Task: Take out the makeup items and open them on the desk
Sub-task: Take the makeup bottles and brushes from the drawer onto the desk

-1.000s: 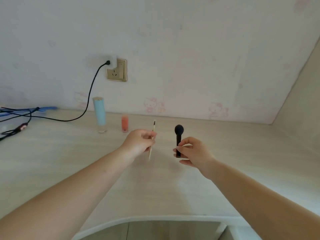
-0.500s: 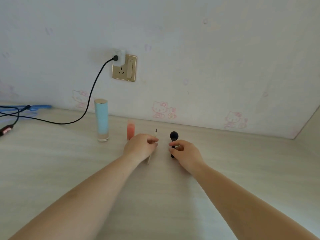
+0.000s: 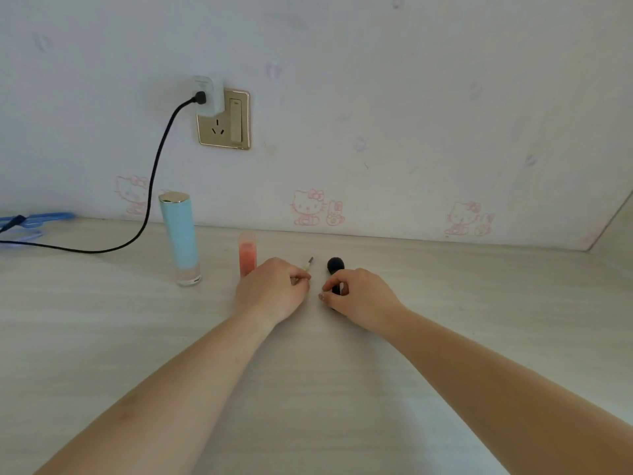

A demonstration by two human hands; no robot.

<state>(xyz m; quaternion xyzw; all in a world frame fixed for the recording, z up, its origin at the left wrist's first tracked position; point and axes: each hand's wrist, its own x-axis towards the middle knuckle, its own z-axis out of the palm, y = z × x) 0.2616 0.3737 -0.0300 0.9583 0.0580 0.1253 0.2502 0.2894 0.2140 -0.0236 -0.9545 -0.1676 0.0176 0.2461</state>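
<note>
On the pale wooden desk (image 3: 445, 303) my left hand (image 3: 272, 293) is closed around a thin light-coloured brush (image 3: 308, 263), whose dark tip sticks out past my fingers and lies low to the desk. My right hand (image 3: 363, 299) grips the handle of a black round-headed brush (image 3: 335, 265), its head pointing toward the wall. A tall light-blue tube with a gold cap (image 3: 180, 238) stands upright at the left. A small pink-orange bottle (image 3: 247, 255) stands just left of my left hand.
A black cable (image 3: 150, 197) runs from a white plug in the gold wall socket (image 3: 224, 120) down across the desk to the left. Blue cords (image 3: 30, 221) lie at the far left edge. The wall is close behind the items.
Both hands have moved down and forward, bringing the thin brush and the black brush from mid-air to the desk surface. The view has moved closer to the wall.
</note>
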